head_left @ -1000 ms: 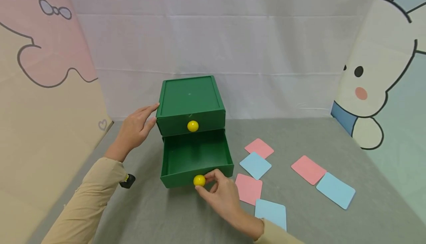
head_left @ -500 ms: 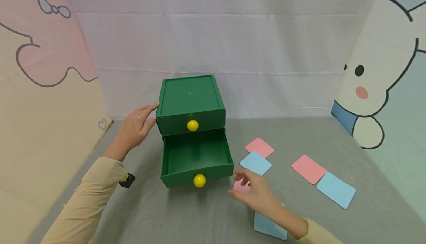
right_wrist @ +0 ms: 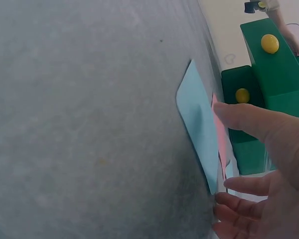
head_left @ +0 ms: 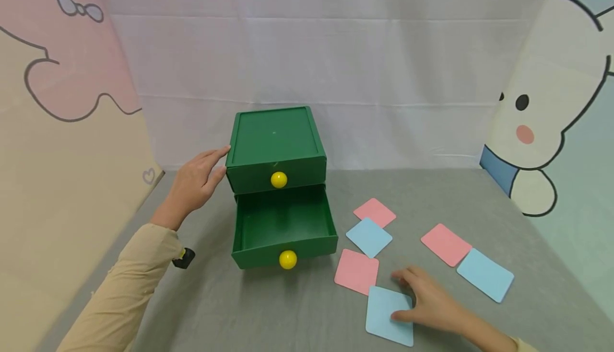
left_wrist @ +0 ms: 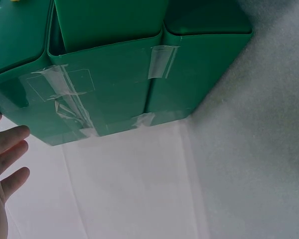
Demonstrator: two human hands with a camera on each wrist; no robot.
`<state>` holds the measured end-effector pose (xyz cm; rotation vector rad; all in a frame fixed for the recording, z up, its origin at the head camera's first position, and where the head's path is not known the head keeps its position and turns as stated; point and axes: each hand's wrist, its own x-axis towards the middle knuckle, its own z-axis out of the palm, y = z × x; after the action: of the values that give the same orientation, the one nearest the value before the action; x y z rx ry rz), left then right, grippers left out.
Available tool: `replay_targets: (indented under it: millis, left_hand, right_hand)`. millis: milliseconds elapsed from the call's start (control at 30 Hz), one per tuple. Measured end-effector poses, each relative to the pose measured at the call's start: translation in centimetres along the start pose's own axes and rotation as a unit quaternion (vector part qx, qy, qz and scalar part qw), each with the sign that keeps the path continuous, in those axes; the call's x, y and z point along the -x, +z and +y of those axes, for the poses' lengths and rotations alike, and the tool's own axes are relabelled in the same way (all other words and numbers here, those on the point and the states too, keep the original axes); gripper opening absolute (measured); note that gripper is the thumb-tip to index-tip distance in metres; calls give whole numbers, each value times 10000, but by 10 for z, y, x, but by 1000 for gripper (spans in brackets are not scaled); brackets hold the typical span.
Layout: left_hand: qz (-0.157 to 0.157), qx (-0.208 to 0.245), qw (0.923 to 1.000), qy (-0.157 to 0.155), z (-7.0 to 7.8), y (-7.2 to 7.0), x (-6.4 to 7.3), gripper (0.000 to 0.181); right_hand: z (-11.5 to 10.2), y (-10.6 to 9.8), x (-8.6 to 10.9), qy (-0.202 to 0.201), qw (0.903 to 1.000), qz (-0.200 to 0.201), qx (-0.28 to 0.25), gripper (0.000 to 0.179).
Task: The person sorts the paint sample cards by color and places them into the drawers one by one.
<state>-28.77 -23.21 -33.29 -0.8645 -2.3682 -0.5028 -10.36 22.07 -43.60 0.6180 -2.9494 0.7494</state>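
Observation:
A green drawer cabinet (head_left: pixel 274 136) with yellow ball knobs stands on the grey cloth. One drawer (head_left: pixel 285 218) below the top one is pulled out, with nothing in it, its yellow knob (head_left: pixel 288 260) facing front. My left hand (head_left: pixel 194 184) has its fingers extended, fingertips right at the cabinet's left side. In the left wrist view that side (left_wrist: pixel 104 94) shows strips of clear tape. My right hand (head_left: pixel 429 301) is over the nearest blue card (head_left: pixel 386 314), thumb overlapping its right part and fingers spread beyond its far edge. In the right wrist view a gap shows between thumb and fingers.
Left of the right hand lies a pink card (head_left: pixel 356 271); farther back another blue card (head_left: pixel 369 237) overlaps a pink one (head_left: pixel 375 212). To the right, a pink card (head_left: pixel 446 244) meets a blue card (head_left: pixel 485 274). A white cloth wall (head_left: pixel 408 74) rises behind.
My right hand has let go of the lower drawer's knob and moved right, over the nearest blue card. The left hand stays at the cabinet's side, and the drawer remains out.

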Motion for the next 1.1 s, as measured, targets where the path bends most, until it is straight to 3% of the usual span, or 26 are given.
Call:
replay_targets:
  millis: [267, 700, 767, 900, 1000, 1100]
  left_hand:
    - [34, 18, 10000, 2, 1, -1, -1, 44]
    - [23, -26, 10000, -21, 0, 0, 1, 44]
    - [24, -30, 10000, -20, 0, 0, 1, 44]
    - [21, -43, 10000, -10, 0, 1, 1, 44]
    - [29, -33, 10000, 12, -1, 1, 1, 44]
    - [37, -33, 10000, 30, 0, 1, 0, 44]
  right_hand:
    - [-2, 2, 6, 162, 9985, -316, 418, 67]
    - [-3, 4, 4, 297, 9979, -534, 231, 56]
    - [-2, 3, 3, 298, 9978, -587, 0, 54]
    - [3, 0, 1, 222, 9918, -838, -939, 44]
    - [9, -2, 0, 111, 9775, -1097, -1798, 34]
    - [13, -5, -2, 214, 9543, -1401, -2632, 23]
